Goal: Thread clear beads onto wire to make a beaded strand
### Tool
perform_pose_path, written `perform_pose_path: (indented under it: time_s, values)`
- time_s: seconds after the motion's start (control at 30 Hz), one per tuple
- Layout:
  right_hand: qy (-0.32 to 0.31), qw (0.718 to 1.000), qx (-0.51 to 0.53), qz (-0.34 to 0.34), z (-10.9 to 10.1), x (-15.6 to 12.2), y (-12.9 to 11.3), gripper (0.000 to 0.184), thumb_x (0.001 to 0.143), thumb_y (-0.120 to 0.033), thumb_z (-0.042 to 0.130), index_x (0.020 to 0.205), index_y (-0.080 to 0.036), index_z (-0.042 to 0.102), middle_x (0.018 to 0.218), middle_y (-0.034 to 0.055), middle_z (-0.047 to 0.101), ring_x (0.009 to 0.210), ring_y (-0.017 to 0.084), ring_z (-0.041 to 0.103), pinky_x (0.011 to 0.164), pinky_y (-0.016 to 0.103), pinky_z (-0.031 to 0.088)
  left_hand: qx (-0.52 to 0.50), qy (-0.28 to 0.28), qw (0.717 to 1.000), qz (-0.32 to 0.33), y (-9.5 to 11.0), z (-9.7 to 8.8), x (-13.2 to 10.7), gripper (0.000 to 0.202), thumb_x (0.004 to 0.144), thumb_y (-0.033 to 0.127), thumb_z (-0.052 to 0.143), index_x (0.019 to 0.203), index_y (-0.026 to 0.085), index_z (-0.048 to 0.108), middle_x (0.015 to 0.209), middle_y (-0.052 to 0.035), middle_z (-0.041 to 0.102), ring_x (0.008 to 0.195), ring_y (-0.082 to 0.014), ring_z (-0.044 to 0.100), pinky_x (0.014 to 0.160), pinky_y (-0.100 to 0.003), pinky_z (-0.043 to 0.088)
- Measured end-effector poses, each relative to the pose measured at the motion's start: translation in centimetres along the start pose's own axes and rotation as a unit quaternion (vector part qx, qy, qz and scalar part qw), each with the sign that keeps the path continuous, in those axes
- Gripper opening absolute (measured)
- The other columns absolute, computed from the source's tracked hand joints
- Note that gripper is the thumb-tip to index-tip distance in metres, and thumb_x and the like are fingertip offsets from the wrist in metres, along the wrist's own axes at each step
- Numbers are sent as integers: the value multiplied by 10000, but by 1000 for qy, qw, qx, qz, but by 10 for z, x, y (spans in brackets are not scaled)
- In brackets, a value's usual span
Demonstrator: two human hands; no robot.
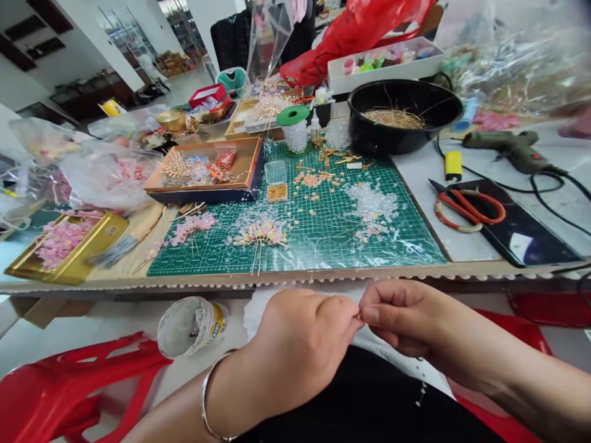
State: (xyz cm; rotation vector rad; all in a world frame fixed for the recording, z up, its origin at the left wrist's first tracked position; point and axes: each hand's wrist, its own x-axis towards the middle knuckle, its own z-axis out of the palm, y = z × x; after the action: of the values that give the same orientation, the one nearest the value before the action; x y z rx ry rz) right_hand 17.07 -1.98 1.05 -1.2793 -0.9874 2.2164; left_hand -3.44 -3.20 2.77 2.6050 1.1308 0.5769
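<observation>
Over my lap, below the table's front edge, my left hand (pixel 307 338) and my right hand (pixel 410 314) meet with their fingertips pinched together. What sits between the fingertips is too small to make out. Out from under my right hand hangs a thin strand of small clear beads (pixel 422 384). On the green cutting mat (pixel 314 246) in front of my hands lie a beaded flower hair comb (pixel 258 235) with long prongs, a pink flower hairpiece (pixel 191 226), and a scatter of clear beads (pixel 373 203) with peach petal pieces (pixel 318 179).
Behind stand a black bowl (pixel 401 144) of wire, a green-capped spool (pixel 294 117) and an open box (pixel 203 194). Orange-handled scissors (pixel 480 209) lie on a dark phone (pixel 530 237) near a glue gun (pixel 508 147). A gold tray (pixel 108 231) holds pink flowers. A bucket (pixel 180 332) stands below.
</observation>
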Motion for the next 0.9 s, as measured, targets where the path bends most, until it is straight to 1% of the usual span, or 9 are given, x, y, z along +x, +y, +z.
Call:
perform_pose_path:
  time_s: [0.1, 0.2, 0.3, 0.4, 0.5, 0.6, 0.73, 0.83, 0.9]
  values:
    - [-2, 999, 32, -2, -10, -4, 3, 425, 716, -546, 826, 734, -165, 637, 566, -66, 488, 450, 31, 201, 444, 242, 97, -20, -29, 999, -14, 6, 4, 9, 199, 1010, 209, 469, 924, 172, 645, 698, -5, 694, 611, -137, 644, 600, -256, 458]
    - [7, 999, 52, -7, -15, -5, 7, 374, 707, -461, 853, 699, -163, 627, 548, -70, 478, 452, 30, 216, 441, 237, 103, 17, -16, 1000, 0, 10, 9, 13, 166, 1000, 197, 486, 1015, 150, 644, 678, -8, 684, 599, -148, 641, 601, -263, 467]
    - [19, 997, 68, -10, -15, -3, 9, 351, 682, -403, 877, 685, -159, 625, 529, -78, 469, 445, 25, 228, 432, 222, 124, 72, -8, 996, 46, 11, 16, 13, 158, 962, 128, 514, 1030, 126, 656, 620, 1, 638, 539, -156, 584, 543, -280, 412]
    - [19, 996, 87, -14, -15, -1, 10, 342, 723, -444, 842, 728, -154, 661, 581, -58, 522, 457, 27, 302, 431, 196, 200, 98, -6, 993, 61, 7, 19, 12, 168, 942, 95, 509, 962, 124, 673, 586, 8, 591, 500, -154, 522, 499, -297, 339]
    - [5, 996, 91, -3, -18, -2, 10, 323, 752, -450, 820, 838, -155, 720, 680, -13, 615, 490, 53, 452, 458, 201, 339, 49, -10, 999, 15, 1, 16, 12, 196, 975, 147, 497, 891, 143, 674, 595, 15, 598, 519, -139, 536, 531, -288, 365]
    - [-10, 997, 71, 21, -24, -4, 12, 312, 742, -434, 835, 870, -171, 726, 702, 6, 665, 519, 104, 586, 516, 243, 460, 2, -19, 998, -55, -4, 9, 10, 156, 979, 181, 531, 917, 172, 675, 645, 35, 652, 555, -118, 569, 573, -268, 386]
    - [-20, 997, 67, 44, -31, -4, 17, 298, 752, -447, 822, 743, -182, 686, 652, 4, 667, 503, 122, 621, 521, 250, 498, -27, -39, 995, -86, -9, 2, 4, 115, 967, 189, 563, 932, 209, 671, 686, 59, 688, 570, -105, 577, 591, -251, 387]
    - [-28, 993, 93, 62, -29, -2, 19, 271, 772, -422, 799, 718, -186, 675, 665, 16, 686, 506, 132, 642, 533, 258, 517, -43, -75, 991, -102, -13, 1, 1, 116, 971, 219, 562, 939, 228, 673, 704, 68, 694, 612, -111, 608, 608, -250, 397]
    - [-20, 992, 107, 69, -25, -1, 21, 251, 767, -392, 799, 698, -188, 670, 640, 4, 661, 490, 115, 610, 504, 237, 503, -52, -112, 985, -121, -15, 0, -1, 135, 979, 240, 548, 943, 245, 678, 709, 73, 693, 631, -115, 623, 604, -251, 398]
